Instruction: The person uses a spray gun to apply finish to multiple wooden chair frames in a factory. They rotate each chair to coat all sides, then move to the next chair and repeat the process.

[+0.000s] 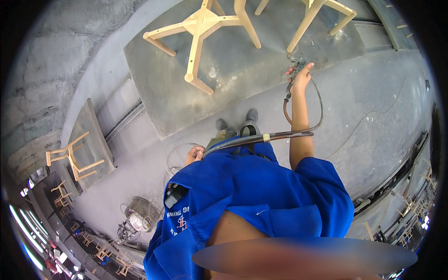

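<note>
My right hand (pixel 301 77) is stretched out in front and closed on a spray gun (pixel 294 65), whose nozzle points at the leg of a pale wooden chair frame (pixel 311 16). A second unpainted chair frame (pixel 200 32) lies upturned on the grey platform (pixel 154 65) to the left. My left hand (pixel 195 153) sits close to my body and grips the dark hoses (pixel 261 137) that loop from the gun back across my blue shirt.
Another chair frame (pixel 72 158) stands on a board at the left. A round fan (pixel 140 214) with cables lies on the floor at lower left. Several more chairs (pixel 112 254) line the lower left edge. My shoes (pixel 238 123) stand at the platform's edge.
</note>
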